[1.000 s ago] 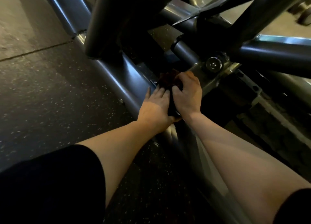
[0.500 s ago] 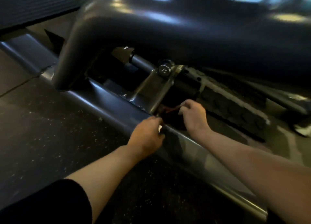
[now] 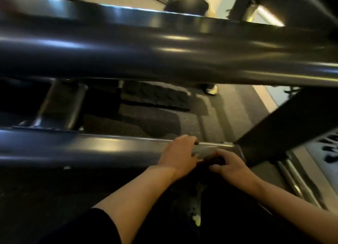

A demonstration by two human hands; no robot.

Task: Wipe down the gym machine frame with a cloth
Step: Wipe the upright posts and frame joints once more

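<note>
The gym machine's low grey floor bar [image 3: 95, 148] runs across the view from left to right. My left hand [image 3: 180, 155] lies over this bar with its fingers curled across the top. Just to its right, my right hand [image 3: 231, 167] grips a dark reddish cloth [image 3: 212, 162] bunched against the bar's near side, close to where a dark slanted strut [image 3: 285, 133] joins the bar. Most of the cloth is hidden under my right hand's fingers.
A thick dark tube [image 3: 164, 49] crosses overhead, close to the camera. A welded bracket [image 3: 60, 104] rises from the bar at left. Behind lie a ridged black footplate [image 3: 155, 97], speckled rubber floor and another person's shoe [image 3: 212, 90]. A perforated metal plate [image 3: 327, 152] sits at right.
The view has swung right along the floor bar. Both hands have moved with the cloth from the bolted bracket to the bar's end near the slanted strut.
</note>
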